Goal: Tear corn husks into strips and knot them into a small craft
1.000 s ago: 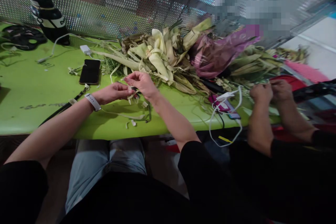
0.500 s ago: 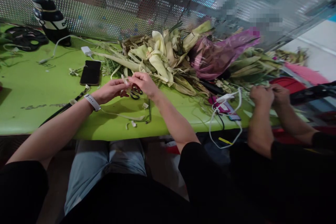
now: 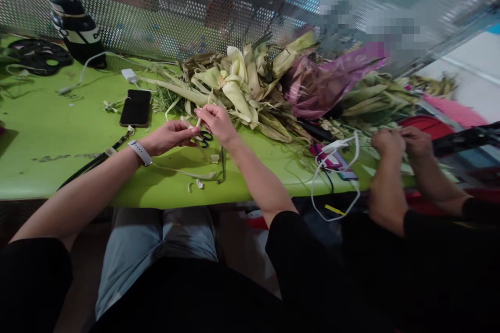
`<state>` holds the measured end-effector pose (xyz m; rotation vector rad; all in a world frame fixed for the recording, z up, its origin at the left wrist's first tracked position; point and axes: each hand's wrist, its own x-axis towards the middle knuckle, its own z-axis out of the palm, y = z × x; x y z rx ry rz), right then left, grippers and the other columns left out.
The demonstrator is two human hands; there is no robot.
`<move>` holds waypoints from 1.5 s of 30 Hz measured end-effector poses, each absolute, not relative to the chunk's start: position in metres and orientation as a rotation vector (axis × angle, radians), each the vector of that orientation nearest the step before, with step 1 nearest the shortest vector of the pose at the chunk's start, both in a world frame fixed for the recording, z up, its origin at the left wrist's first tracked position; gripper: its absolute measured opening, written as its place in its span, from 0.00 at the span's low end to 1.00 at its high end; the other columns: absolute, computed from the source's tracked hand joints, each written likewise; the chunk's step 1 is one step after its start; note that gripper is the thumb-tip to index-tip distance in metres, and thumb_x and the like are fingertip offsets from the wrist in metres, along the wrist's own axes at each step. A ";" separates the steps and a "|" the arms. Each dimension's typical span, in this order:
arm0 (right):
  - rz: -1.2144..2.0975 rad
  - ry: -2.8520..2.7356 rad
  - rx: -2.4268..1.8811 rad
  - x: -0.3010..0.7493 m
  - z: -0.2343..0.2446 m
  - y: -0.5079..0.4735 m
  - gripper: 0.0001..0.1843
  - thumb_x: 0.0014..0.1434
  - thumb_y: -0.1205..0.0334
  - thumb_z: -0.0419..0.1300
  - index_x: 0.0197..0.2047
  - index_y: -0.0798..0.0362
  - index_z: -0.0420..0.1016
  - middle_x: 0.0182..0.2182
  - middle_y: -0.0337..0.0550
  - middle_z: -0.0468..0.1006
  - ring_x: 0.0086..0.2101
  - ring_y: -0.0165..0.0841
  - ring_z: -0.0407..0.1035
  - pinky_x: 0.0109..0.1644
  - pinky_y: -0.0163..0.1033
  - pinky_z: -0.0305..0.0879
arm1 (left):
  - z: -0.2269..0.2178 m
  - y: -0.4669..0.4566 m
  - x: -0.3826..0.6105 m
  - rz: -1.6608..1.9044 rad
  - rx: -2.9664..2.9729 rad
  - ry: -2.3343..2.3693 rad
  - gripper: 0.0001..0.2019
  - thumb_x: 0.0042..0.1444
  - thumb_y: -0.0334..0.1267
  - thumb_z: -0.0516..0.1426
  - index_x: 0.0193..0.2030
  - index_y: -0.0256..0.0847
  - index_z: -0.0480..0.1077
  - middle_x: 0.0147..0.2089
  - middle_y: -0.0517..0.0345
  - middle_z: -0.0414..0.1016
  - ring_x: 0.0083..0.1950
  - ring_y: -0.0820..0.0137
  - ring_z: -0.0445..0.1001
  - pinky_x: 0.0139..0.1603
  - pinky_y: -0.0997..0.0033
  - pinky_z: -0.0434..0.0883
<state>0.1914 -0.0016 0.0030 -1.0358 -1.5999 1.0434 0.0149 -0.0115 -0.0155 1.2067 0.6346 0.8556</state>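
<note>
Left hand (image 3: 167, 138) and right hand (image 3: 216, 122) pinch a pale leaf strip (image 3: 191, 126) above the green table (image 3: 47, 135), beside heaped husks (image 3: 238, 86).

Green table (image 3: 47, 135) with corn husks (image 3: 242, 88), black phone (image 3: 135, 107), scissors (image 3: 203, 138).

- Phone (image 3: 135, 107) on the surface (image 3: 47, 130), left of and behind the left hand (image 3: 167, 137).
- Strip (image 3: 188, 124) between left hand and right hand (image 3: 216, 122), over the scissors (image 3: 203, 139).
- Husks (image 3: 238, 83) just behind both hands, before the mesh (image 3: 156, 10).
- Bag (image 3: 324, 83) right of the husks.
- Bottle (image 3: 74, 21) at far left rear.
- Co-worker's hands (image 3: 390, 141) far right.
</note>
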 end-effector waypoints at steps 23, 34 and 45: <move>1.004 -1.767 -0.994 0.193 0.003 -0.005 0.24 0.61 0.39 0.58 0.27 0.50 0.64 0.16 0.30 0.62 0.18 0.25 0.55 0.23 0.33 0.53 | -0.005 -0.004 0.010 1.054 1.099 0.620 0.15 0.48 0.43 0.71 0.30 0.34 0.75 0.27 0.61 0.74 0.29 0.77 0.74 0.42 0.70 0.77; 1.259 -1.723 -1.038 0.182 0.003 -0.016 0.19 0.58 0.45 0.64 0.32 0.55 0.74 0.19 0.35 0.73 0.17 0.24 0.63 0.19 0.31 0.58 | -0.009 0.000 0.012 1.308 1.071 0.633 0.16 0.44 0.38 0.72 0.35 0.37 0.72 0.32 0.61 0.78 0.34 0.75 0.76 0.38 0.74 0.68; 1.476 -1.623 -0.864 0.188 -0.001 -0.008 0.16 0.56 0.49 0.66 0.31 0.55 0.74 0.16 0.32 0.71 0.16 0.22 0.61 0.20 0.28 0.59 | 0.004 -0.001 0.003 1.268 1.034 0.666 0.16 0.43 0.38 0.73 0.33 0.34 0.75 0.37 0.52 0.82 0.43 0.68 0.80 0.47 0.71 0.73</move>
